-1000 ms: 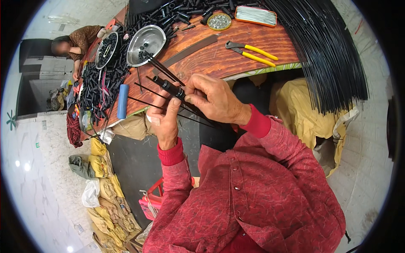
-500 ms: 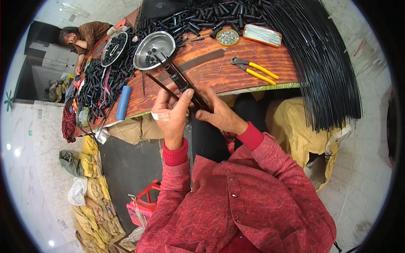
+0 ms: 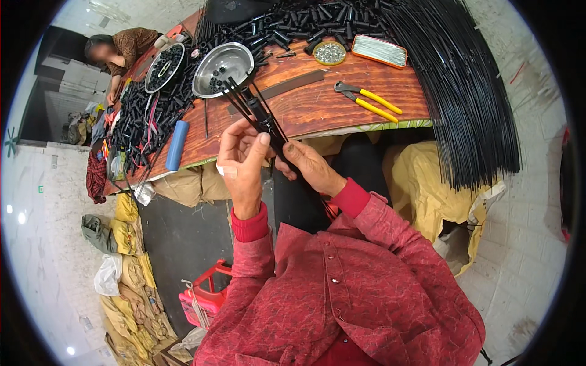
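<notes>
Over the near edge of the table I hold a bundle of thin black rods (image 3: 261, 113) gathered around a thicker black shaft. The rods fan apart at the upper end, towards the metal bowl. My right hand (image 3: 312, 168) wraps the lower part of the bundle, thumb along its side. My left hand (image 3: 243, 165), with a white strip of tape near the thumb's base, is curled at the middle of the bundle, its thumb beside the shaft. Some left fingertips are hidden behind the rods. Below the right hand, the bundle blends into my dark trousers.
A steel bowl (image 3: 204, 82) holds small black parts. Nearby lie yellow-handled pliers (image 3: 369, 102), a blue cylinder (image 3: 177, 146), a flat dark bar (image 3: 293, 85), a dish of small metal pieces (image 3: 329, 53), and a tray of thin wires (image 3: 379, 50). Long black rods (image 3: 470, 104) overhang the right side. Another person (image 3: 125, 52) sits far left.
The rods at the bundle's upper end have spread around the shaft. My left thumb has shifted slightly left and down; my right hand has moved slightly left, its fingers now showing beneath the bundle.
</notes>
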### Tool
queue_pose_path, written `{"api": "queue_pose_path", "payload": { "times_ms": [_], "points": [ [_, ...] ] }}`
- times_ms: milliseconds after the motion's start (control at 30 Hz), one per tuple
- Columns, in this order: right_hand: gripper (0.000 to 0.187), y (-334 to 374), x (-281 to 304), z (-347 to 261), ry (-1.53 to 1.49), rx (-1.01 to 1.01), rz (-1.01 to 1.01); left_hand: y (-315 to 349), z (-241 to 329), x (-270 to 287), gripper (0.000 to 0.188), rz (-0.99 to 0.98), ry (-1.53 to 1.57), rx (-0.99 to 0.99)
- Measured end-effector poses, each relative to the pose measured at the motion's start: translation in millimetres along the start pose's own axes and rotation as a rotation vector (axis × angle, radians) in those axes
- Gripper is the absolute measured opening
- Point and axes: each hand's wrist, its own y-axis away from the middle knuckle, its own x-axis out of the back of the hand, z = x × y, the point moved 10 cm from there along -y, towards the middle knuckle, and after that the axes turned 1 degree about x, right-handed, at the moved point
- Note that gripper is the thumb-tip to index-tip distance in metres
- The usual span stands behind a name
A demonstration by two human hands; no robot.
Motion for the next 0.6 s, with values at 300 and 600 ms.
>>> {"api": "queue_pose_path", "payload": {
  "times_ms": [300,600],
  "points": [
    [0.052,8,-1,30,-0.154,-0.171,-0.118,-8,-46,7,0.047,-0.182,0.38,0.215],
    [0.054,9,17,12,-0.006,-0.161,-0.122,-10,-54,-15,0.037,-0.308,0.172,0.247]
  ]
}}
